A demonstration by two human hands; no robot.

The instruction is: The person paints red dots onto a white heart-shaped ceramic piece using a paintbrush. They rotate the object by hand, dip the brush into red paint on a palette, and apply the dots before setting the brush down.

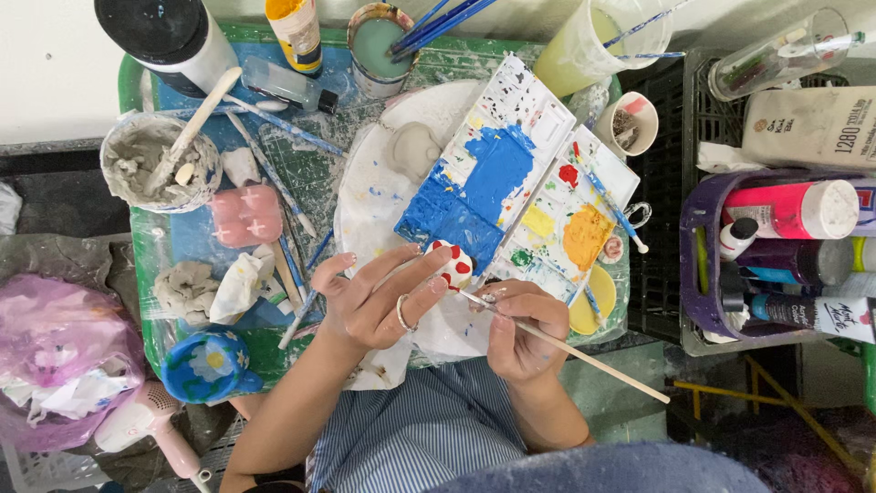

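Head view, looking down: the left hand (374, 306) holds a small white clay figure with red spots (453, 263) above the surface, just in front of the open paint palette (520, 173). Its grip is pinched on the figure, fingertips (440, 283) underneath and along the near side, the palm turned up. The right hand (520, 329) has its grip pressed together around a thin wooden-handled paintbrush (566, 347), the bristle end meeting the figure's lower edge and the handle running out to the lower right.

Assessment of the figure: small and judged light, stiff rather than soft, probably dried clay and therefore brittle if dropped or squeezed. The red spots look glossy and may be wet, so a hold on them risks smearing. The soundest hold appears to be the unpainted underside and bare white patches, as the left hand has it, with light pressure only.

Nearby: a blue flowered cup (212, 365) at the lower left, a pot of grey clay slip (155, 160), and a rinse cup with brushes (383, 46).
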